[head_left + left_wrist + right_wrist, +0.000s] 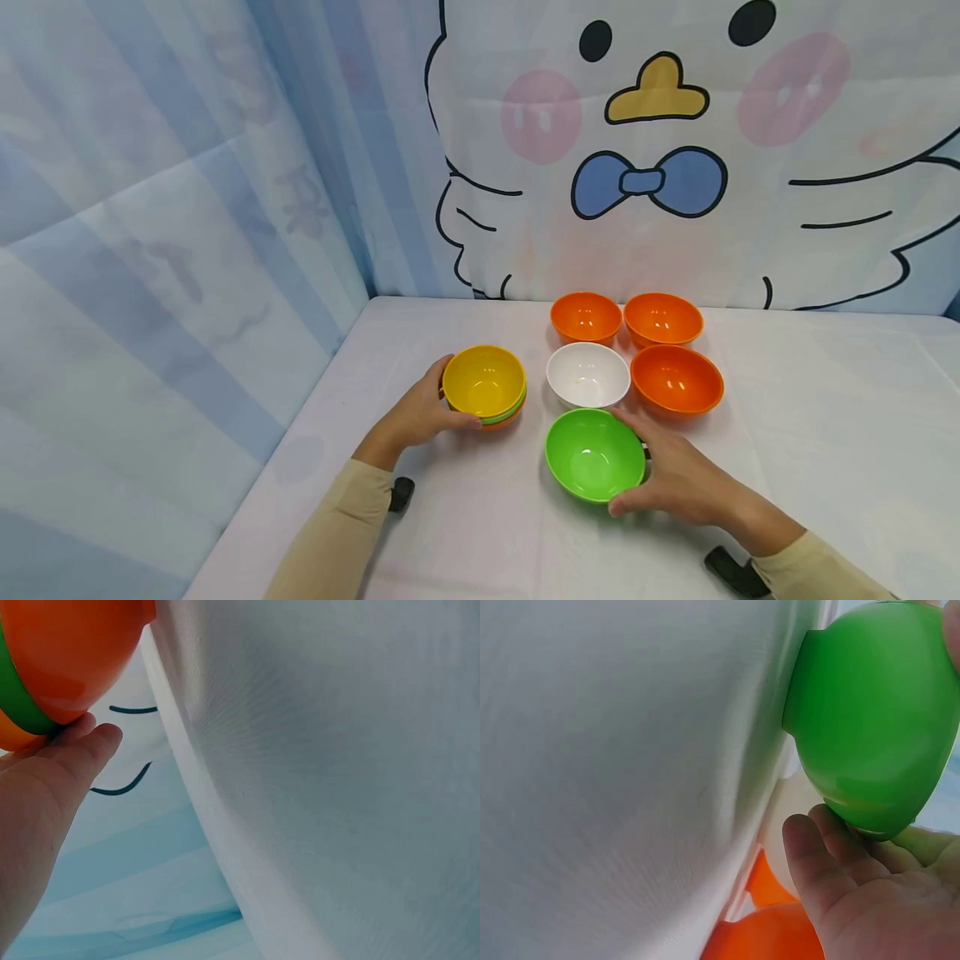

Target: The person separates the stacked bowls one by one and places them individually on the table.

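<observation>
1. Green and glossy, the wide round bowl (595, 454) stands nearest you on the white-covered tabletop (465, 533), gripped from its right by your right hand (678, 473), thumb in front, fingers behind. That smooth curved wall could slip or tip if you squeeze one side harder.
2. Your right fingertips reach close to the glossy white round bowl (588, 375), and the front glossy orange round bowl (677, 380) is near too. Moving your fingers carelessly may shove either out of line.
3. Toward the far edge are two more glossy orange bowls (586, 317). One push passed along the group could drive them against the printed cloth backdrop (637, 250).
4. Toward the left edge, your left hand (423, 412) holds a nested stack: a glossy yellow bowl (484, 381) on top, then a green bowl (21, 706) and an orange bowl (82, 652). You clasp it from the left, so it could skid or lean rightward under uneven pressure.
5. Your hands are apart, each on its own load; watching one, you could let the other stray. Whether either load touches the tabletop is hard to tell, so sudden slackening might drop it.
</observation>
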The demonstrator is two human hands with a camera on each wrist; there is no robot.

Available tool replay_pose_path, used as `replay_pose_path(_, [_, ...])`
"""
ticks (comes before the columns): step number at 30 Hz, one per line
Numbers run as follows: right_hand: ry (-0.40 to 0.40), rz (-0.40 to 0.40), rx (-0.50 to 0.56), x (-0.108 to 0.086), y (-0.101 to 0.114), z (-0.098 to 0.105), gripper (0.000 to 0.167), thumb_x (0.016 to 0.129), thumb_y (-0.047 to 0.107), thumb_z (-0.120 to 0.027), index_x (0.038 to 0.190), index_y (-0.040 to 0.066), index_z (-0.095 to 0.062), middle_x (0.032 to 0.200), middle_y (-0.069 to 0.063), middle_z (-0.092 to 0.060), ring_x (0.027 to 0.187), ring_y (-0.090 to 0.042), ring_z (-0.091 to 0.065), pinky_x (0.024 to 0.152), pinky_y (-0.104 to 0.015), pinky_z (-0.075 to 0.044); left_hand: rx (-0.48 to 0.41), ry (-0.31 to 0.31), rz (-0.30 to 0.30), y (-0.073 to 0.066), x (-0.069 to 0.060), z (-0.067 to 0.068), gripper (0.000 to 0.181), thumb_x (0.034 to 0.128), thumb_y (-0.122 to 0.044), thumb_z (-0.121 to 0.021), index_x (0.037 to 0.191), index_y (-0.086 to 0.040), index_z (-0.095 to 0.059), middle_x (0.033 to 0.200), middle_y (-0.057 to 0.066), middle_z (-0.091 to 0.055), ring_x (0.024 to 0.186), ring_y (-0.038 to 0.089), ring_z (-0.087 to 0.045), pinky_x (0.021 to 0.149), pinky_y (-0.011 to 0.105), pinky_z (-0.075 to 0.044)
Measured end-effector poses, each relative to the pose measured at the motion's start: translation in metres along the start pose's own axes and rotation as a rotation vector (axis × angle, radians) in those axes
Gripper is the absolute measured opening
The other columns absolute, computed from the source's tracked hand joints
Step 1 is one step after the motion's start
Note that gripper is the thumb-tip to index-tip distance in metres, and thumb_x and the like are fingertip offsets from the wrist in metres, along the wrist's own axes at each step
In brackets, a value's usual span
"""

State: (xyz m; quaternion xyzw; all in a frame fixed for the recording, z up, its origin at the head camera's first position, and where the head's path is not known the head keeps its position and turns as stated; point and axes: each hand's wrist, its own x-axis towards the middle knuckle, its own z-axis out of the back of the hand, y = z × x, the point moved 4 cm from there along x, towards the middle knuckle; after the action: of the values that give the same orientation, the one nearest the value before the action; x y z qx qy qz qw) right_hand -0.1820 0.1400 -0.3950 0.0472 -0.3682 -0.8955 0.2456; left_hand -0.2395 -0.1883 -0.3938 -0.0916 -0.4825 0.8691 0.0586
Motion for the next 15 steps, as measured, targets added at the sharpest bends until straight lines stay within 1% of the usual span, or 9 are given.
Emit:
replay_pose_path(7, [-0.009, 0.001, 0.007, 0.0009, 0.0007, -0.0016, 0.116, 0.061, 0.047, -0.093, 0.149, -0.005, -0.038, 0.141, -0.017, -0.052, 0.118, -0.033, -0.054, 0.099, -0.059, -0.044, 0.012, 0.002, -0.004, -0.0002, -0.0005, 0.0001, 0.11, 0.0752, -0.031, -0.089, 0.158, -0.005, -0.021, 0.158, 0.012, -0.033, 0.142, 0.033, -0.036, 0.114, 0.052, -0.031])
replay_pose_path(15, [-0.004, 0.01, 0.035, 0.0005, 0.0006, -0.003, 0.117, 0.062, 0.049, -0.093, 0.15, -0.003, -0.036, 0.142, -0.015, -0.051, 0.119, -0.032, -0.054, 0.1, -0.059, -0.044, 0.016, 0.0, -0.004, -0.0009, -0.0016, 0.0, 0.111, 0.0749, -0.032, -0.089, 0.158, -0.005, -0.021, 0.158, 0.012, -0.034, 0.142, 0.033, -0.036, 0.114, 0.052, -0.031])
